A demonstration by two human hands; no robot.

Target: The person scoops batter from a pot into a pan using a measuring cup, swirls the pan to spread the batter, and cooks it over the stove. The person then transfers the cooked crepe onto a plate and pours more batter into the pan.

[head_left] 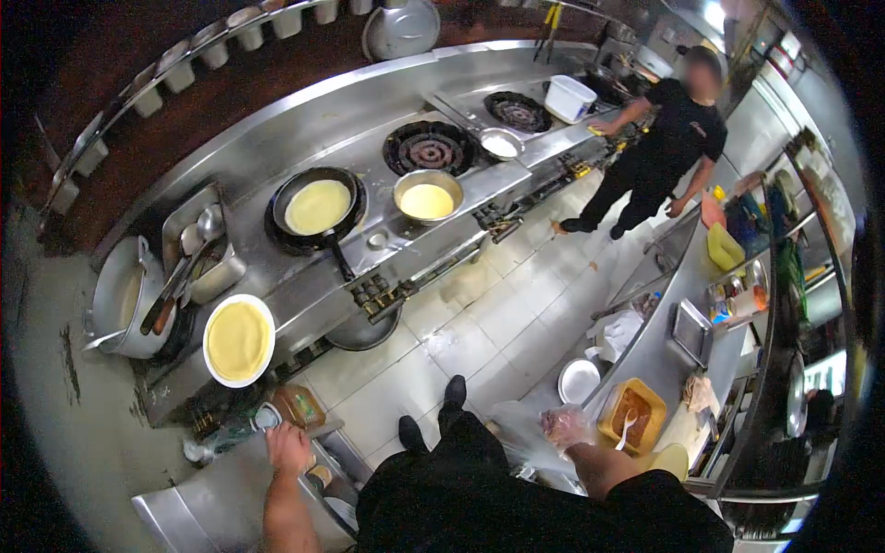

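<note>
My left hand (289,449) is at the near left with its fingers bent over the edge of a steel door (207,488). At the lower right, my right hand (564,429) is closed on a clear plastic bag (518,424), which partly covers the fingers. Beside it stands a yellowish tub (659,405) of reddish-brown sauce with a white spoon (626,429) in it. A white plate (239,341) bearing a flat yellow round is at the left counter edge. Yellow batter fills the bottom of a black pan (318,205) on the stove, and yellow liquid is in a steel bowl (428,196).
A person (668,138) in dark clothes stands at the far stove end, one hand on its edge. A large pot (129,295) and utensil tray (210,244) are at left. White plates (579,380) and a steel tray (691,333) are at right. Tiled floor lies between the counters.
</note>
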